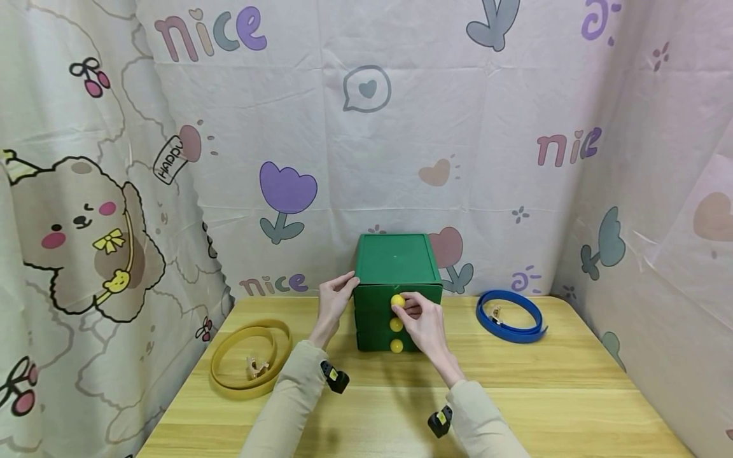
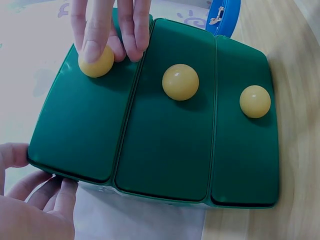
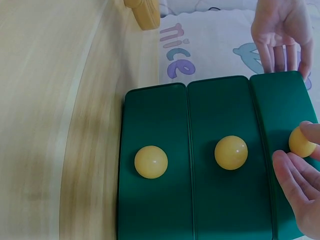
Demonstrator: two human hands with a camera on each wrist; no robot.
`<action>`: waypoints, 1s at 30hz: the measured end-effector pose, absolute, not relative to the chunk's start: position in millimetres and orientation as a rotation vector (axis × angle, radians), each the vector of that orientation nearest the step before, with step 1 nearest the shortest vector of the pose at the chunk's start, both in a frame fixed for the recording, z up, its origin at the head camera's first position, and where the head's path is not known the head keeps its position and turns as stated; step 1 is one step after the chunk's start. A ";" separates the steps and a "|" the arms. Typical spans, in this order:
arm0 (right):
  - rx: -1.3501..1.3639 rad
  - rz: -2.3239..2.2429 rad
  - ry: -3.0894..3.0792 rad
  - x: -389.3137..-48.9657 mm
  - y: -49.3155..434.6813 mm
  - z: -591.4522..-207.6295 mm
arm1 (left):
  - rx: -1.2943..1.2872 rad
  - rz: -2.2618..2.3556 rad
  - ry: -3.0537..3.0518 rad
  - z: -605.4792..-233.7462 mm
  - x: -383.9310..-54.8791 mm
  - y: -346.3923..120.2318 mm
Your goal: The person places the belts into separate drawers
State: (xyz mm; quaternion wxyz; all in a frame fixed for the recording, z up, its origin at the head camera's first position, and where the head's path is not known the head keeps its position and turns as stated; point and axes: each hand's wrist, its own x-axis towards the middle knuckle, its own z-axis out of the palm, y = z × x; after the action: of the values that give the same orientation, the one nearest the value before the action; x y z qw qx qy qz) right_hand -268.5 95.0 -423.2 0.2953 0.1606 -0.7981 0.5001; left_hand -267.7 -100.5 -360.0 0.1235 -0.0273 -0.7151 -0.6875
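A green cabinet (image 1: 395,259) with three stacked drawers stands on the wooden table against the curtain. Each drawer front bears a round yellow knob. The right hand (image 1: 425,323) pinches the top drawer's knob (image 2: 96,68) between thumb and fingers. Lower down, the middle knob (image 3: 231,152) and bottom knob (image 3: 151,162) are untouched. At the cabinet's upper left corner is the left hand (image 1: 333,303). Its fairly straight fingers lie against the side, with the thumb at the top edge. All three drawer fronts sit level with one another.
A coiled yellow belt (image 1: 220,378) with a metal buckle lies on the table (image 1: 366,407) at left. To the cabinet's right is a coiled blue belt (image 1: 538,332). A printed curtain (image 1: 395,146) hangs behind and along both sides.
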 end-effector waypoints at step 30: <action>0.411 1.341 -2.133 -272.7 95.0 -422.0 | -0.077 -2.019 -2.078 -360.9 -268.7 -100.0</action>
State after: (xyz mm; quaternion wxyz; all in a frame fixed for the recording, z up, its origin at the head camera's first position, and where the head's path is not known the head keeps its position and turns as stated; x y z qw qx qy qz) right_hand -272.7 95.0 -422.0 0.2899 0.1541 -0.7996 0.5028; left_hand -268.7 -100.0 -360.9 0.1212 -0.0264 -0.7117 -0.6915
